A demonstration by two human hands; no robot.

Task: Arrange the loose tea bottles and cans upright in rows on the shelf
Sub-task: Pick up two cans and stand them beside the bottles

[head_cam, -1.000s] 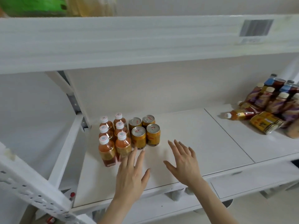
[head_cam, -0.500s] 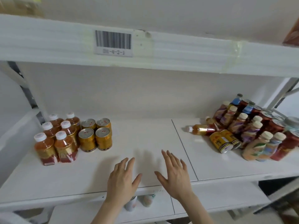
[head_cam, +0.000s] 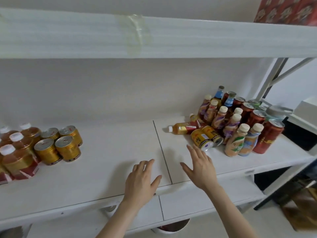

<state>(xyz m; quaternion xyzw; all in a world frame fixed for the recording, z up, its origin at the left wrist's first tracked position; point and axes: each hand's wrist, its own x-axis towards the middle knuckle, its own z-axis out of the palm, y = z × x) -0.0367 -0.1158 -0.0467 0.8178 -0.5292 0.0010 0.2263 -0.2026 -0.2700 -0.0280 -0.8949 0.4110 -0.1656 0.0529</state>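
A long white shelf (head_cam: 106,152) spans the view, with another shelf board (head_cam: 68,35) overhead. At its right end stands a crowded cluster of upright bottles and tall red cans (head_cam: 240,121), and at its left end a tidy block of tea bottles (head_cam: 15,148) with four gold cans (head_cam: 58,143) standing in two rows just beside them. The loose pieces lie on their sides at the near-left edge of the right cluster — two gold cans (head_cam: 206,137) side by side, ends toward the camera, and behind them a tea bottle (head_cam: 181,128) with its white cap pointing left; a second toppled bottle (head_cam: 195,118) sits partly hidden farther back. The right hand (head_cam: 199,166) hovers over the shelf with fingers spread and nothing in it, its fingertips (head_cam: 189,147) just beside the nearer fallen can, no other thing between them. The left hand (head_cam: 141,180) is also spread and empty, lower, near the shelf's front edge and well apart from both groups. A dark seam (head_cam: 162,152) in the shelf surface runs between the two hands.
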